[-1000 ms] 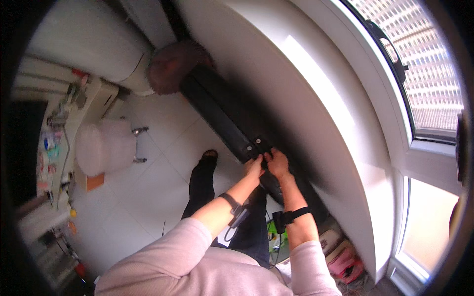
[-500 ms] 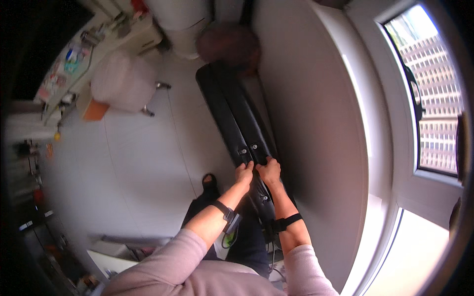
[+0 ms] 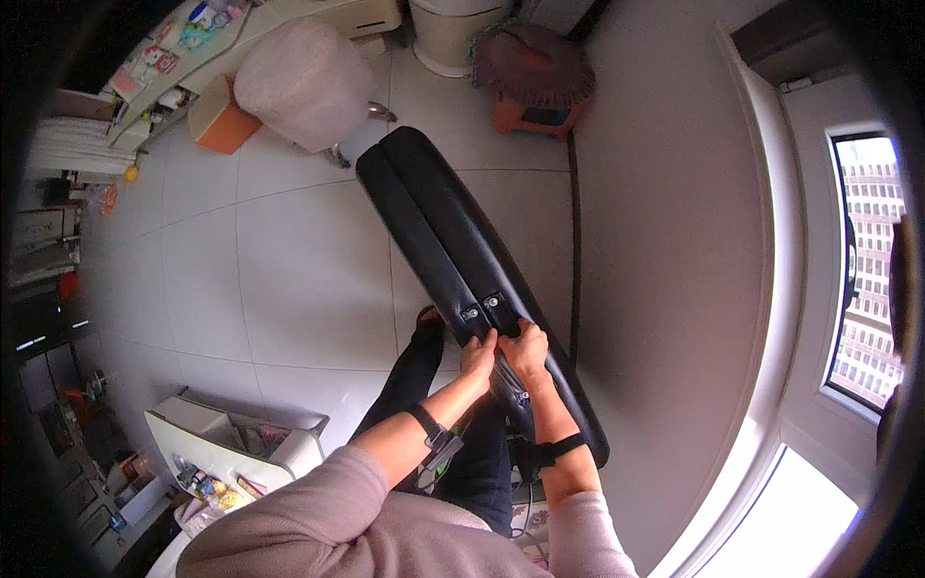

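Note:
A long black leather-like case (image 3: 443, 217) stretches from my body out over the floor, slightly slanted to the left. A seam runs along its length, with metal latches (image 3: 493, 302) beside it. My left hand (image 3: 478, 356) is closed on the case at the seam, just below the latches. Next to it my right hand (image 3: 525, 349) also grips the case, on its right half. What exactly the fingers wrap round is hidden under them. The near end of the case lies partly behind my right forearm.
A fluffy pale chair (image 3: 303, 82) stands near the case's far end, beside an orange bin (image 3: 224, 116). A stool with a dark cushion (image 3: 535, 65) is at the far wall side. The wall (image 3: 665, 222) rises on my right; a white cabinet (image 3: 289, 458) stands lower left.
The case's far end has swung left, away from the stool and the wall, toward the chair. Floor now shows between case and wall. My view has shifted; both hands keep their hold.

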`<state>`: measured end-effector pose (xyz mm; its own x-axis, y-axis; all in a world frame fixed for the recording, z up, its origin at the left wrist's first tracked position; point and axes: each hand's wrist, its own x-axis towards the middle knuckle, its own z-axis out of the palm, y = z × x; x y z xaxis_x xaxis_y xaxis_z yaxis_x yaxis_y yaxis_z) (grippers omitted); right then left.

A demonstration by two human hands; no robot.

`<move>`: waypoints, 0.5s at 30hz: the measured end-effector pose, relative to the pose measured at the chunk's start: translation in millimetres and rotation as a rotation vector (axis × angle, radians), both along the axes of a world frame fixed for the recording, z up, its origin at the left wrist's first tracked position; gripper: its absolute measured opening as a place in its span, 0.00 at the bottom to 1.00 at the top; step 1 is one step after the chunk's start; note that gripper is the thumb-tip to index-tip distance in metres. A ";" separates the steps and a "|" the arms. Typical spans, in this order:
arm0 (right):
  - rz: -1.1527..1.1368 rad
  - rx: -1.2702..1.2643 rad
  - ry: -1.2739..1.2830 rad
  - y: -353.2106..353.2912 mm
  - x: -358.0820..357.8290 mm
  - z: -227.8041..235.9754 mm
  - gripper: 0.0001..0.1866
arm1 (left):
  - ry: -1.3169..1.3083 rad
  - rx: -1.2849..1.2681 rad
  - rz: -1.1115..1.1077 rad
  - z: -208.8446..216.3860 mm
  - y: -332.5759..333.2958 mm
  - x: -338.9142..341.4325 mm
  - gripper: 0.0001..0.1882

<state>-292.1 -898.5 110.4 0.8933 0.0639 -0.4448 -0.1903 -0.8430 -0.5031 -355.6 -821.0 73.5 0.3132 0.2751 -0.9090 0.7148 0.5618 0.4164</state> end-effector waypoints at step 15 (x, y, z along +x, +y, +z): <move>0.154 -0.005 0.019 24.1 6.0 1.5 0.28 | -0.113 -0.307 0.008 5.7 47.8 -9.9 0.10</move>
